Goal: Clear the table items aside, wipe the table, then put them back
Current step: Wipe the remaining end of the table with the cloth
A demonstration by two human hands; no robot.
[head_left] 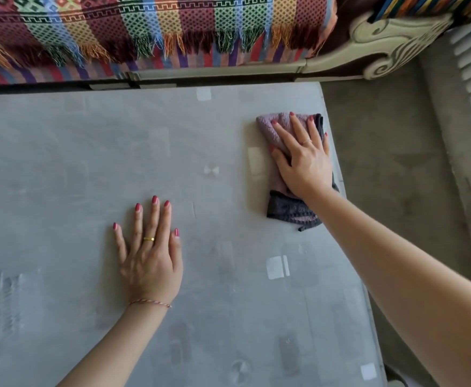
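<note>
Pressing flat on a folded cloth (290, 174), the right hand (302, 160) lies palm down with its fingers straight and slightly spread, released rather than curled; a thin ring shows on one finger. The cloth, mauve with a dark grey end trailing toward the wrist, lies on the glass-topped table (89, 152) near its far right corner, just beside the right edge. The left hand (149, 255) rests palm down on the bare tabletop near the middle, well apart from the cloth, fingers straight and together, grasping nothing; it bears a gold ring and a thread bracelet at the wrist. Pale square marks and smears show on the glass. Beyond the far edge stands a sofa (368, 46) with a carved cream frame, draped with a multicoloured fringed blanket (150, 20). Grey carpet (390, 141) lies to the right.
</note>
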